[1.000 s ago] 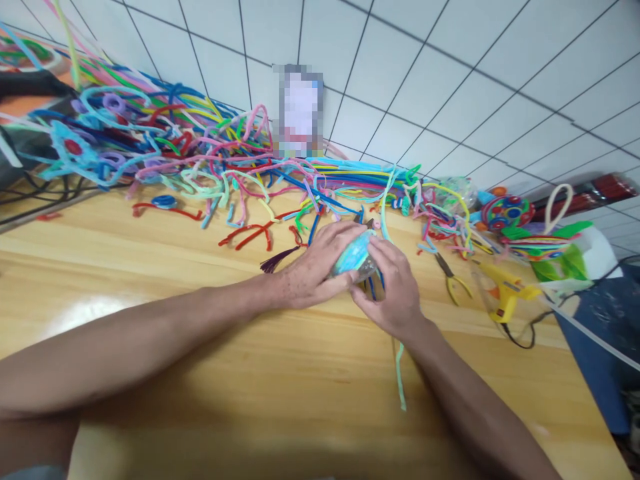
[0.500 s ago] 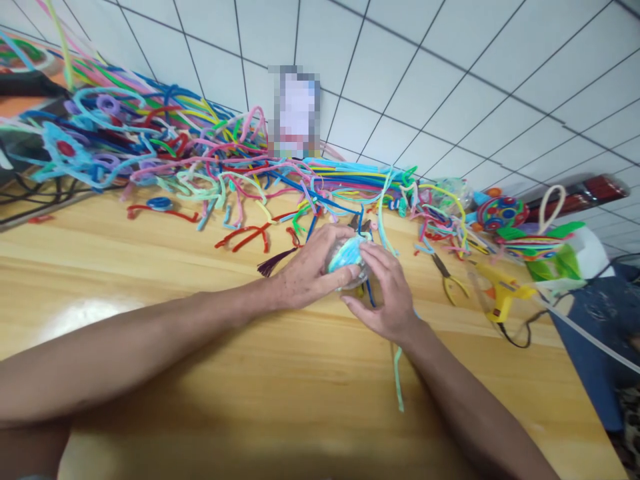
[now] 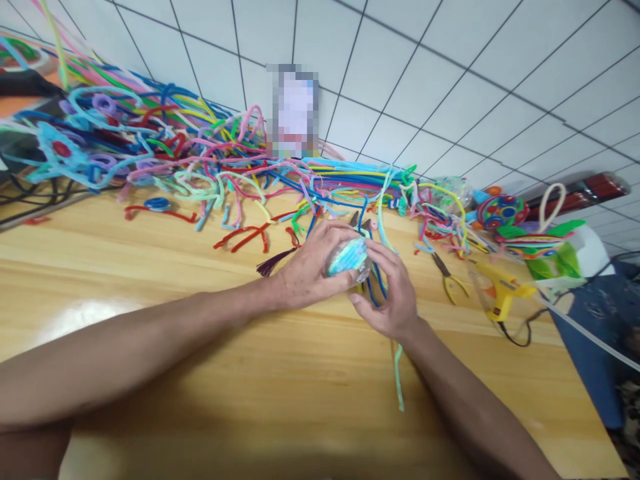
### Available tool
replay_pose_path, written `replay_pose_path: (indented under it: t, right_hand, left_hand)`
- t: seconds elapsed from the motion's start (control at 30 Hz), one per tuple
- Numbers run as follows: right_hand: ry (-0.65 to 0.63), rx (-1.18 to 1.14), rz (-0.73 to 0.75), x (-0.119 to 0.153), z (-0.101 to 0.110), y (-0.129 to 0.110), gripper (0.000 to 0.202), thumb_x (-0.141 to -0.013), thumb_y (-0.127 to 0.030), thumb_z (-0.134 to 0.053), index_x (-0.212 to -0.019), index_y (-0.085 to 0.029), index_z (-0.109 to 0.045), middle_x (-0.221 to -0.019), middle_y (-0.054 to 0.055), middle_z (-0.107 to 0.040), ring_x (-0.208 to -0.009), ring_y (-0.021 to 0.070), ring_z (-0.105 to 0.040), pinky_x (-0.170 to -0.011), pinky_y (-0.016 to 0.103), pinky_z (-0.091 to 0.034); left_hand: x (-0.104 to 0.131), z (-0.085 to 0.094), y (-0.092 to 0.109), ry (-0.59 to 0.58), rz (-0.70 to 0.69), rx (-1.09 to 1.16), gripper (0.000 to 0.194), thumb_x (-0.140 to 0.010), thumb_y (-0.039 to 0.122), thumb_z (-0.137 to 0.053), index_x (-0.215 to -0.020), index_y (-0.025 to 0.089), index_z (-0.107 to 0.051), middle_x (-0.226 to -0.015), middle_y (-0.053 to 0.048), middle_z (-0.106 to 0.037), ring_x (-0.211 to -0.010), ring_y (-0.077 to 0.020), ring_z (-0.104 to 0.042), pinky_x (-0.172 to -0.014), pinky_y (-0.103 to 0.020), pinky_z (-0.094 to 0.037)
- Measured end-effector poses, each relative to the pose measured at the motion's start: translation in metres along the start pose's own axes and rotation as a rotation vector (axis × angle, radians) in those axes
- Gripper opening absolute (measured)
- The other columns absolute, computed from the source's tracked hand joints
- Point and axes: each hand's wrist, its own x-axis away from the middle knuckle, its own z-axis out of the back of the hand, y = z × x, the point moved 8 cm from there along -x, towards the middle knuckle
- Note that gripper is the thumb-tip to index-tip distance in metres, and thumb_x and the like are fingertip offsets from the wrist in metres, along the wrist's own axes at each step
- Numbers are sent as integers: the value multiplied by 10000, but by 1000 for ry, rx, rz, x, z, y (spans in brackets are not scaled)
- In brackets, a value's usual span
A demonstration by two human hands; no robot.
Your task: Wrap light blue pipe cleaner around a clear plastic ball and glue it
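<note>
A rounded, clear-looking piece (image 3: 349,259) with light blue and pale green fuzzy stripes on top is held just above the table. My left hand (image 3: 320,263) is closed around it from the left, thumb along its near side. At its right edge, the curved fingertips of my right hand (image 3: 393,290) touch or nearly touch it; the thumb stands apart, so the hand is open. Blue pipe cleaners (image 3: 379,291) show behind, between my hands. A pale green pipe cleaner (image 3: 399,380) sticks out below my right wrist. A dark purple tassel (image 3: 275,262) lies beside my left hand.
Heaped pipe cleaners (image 3: 200,153) line the tiled wall (image 3: 425,87). A blurred-out upright panel (image 3: 295,110) leans there. On the right lie yellow-handled pliers (image 3: 453,283), a yellow glue gun (image 3: 503,290) with its cord, and a colourful round ornament (image 3: 503,208). Red pipe-cleaner pieces (image 3: 245,237) lie left of my hands.
My right hand has drawn slightly right, its fingers lifting off the striped top towards the edge. More of the striped piece shows now. My left hand keeps its hold.
</note>
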Motion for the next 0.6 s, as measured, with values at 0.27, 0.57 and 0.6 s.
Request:
replay_pose_path:
  t: [0.27, 0.57, 0.6]
  right_hand:
    - [26, -31, 29, 0, 0, -3, 774, -922, -280, -781, -1633, -273, -475, -1531, 165, -670, -1455, 374, -643, -1181, 630, -581]
    - [47, 27, 9, -2, 3, 0, 730, -949, -276, -745, -1627, -306, -476, -1452, 144, -693, -1380, 372, -671, -1135, 636, -594]
    - [49, 29, 13, -2, 3, 0, 724, -948, -276, -746, -1622, -303, -481, -1441, 146, -693, -1376, 371, -670, -1130, 632, -597]
  left_hand:
    - [-5, 0, -3, -58, 139, 36, 368, -1029, 378, -661, -1344, 220, -556, -1289, -105, -667, -1184, -262, -670, -1049, -437, -574]
    - [0, -1, -7, -11, 103, 3, 490, -1043, 420, -681, -1473, 222, -554, -1409, -140, -675, -1343, -303, -653, -1151, -490, -563]
    - [1, -1, -6, -8, 89, -3, 504, -1044, 421, -686, -1488, 226, -550, -1438, -143, -669, -1391, -313, -633, -1186, -507, -545]
